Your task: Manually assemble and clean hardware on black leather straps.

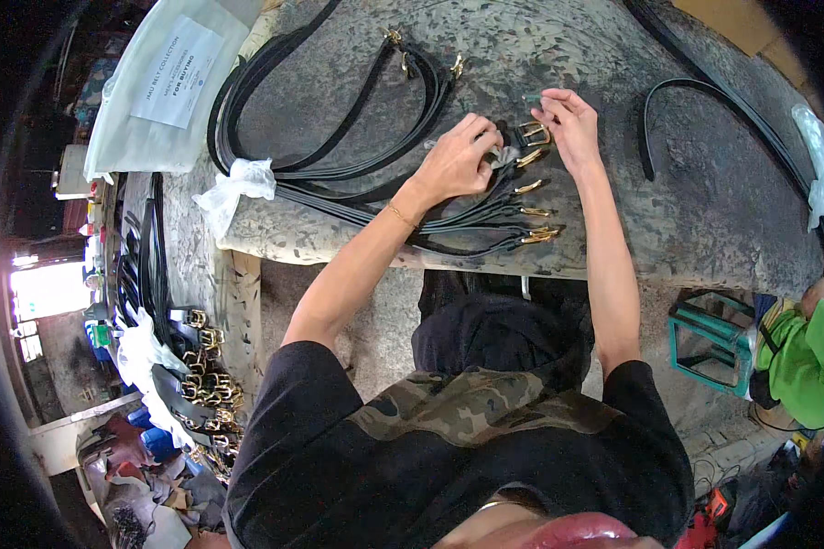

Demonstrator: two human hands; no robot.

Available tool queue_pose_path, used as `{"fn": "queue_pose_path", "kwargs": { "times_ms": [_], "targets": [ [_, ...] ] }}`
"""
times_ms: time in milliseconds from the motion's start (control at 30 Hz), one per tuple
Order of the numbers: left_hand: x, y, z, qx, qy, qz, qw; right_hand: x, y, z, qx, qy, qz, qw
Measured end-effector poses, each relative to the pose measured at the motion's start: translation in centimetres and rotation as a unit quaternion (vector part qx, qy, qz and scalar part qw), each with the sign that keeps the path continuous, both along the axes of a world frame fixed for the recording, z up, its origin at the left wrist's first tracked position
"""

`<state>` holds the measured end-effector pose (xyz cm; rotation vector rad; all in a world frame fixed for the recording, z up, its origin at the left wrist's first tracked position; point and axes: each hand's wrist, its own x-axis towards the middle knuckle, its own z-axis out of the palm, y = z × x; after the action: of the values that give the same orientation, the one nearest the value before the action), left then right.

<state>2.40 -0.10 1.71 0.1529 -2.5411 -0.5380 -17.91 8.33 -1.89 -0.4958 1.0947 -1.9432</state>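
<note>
My left hand (460,160) is closed over the buckle end of a black belt (515,135) on the worktable. A crumpled grey piece (503,157), perhaps cloth, shows under its fingers. Just right of the gold buckle (535,134), my right hand (569,128) is raised with thumb and fingertips pinched on a small, thin greenish piece (532,98), too small to name. Several more gold buckles (537,212) on black belts (467,220) fan out below my left hand. The belts' straps loop to the left, bundled by a white plastic wrap (238,190).
A worn, stained worktable (705,220) spans the scene. At its far left stands a white bin (119,137) with a paper sheet. More black belts (677,82) lie at right. Buckled belts (215,384) hang at lower left. A green frame (710,339) stands below the right edge.
</note>
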Motion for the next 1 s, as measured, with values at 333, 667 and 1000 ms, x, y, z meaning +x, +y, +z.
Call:
{"fn": "queue_pose_path", "kwargs": {
  "times_ms": [333, 667, 1000],
  "targets": [
    [-0.6, 0.0, -0.8, -0.066, 0.044, 0.021, 0.997, -0.1, 0.2, 0.3, 0.007, -0.009, -0.002, 1.0],
    [-0.7, 0.5, -0.7, -0.148, 0.016, 0.095, 0.984, -0.2, 0.8, 0.2, -0.019, -0.044, -0.005, 0.999],
    [-1.0, 0.6, -0.9, -0.118, 0.013, 0.128, 0.985, -0.9, 0.9, -0.1, -0.047, -0.075, 0.009, 0.996]
  ]
}}
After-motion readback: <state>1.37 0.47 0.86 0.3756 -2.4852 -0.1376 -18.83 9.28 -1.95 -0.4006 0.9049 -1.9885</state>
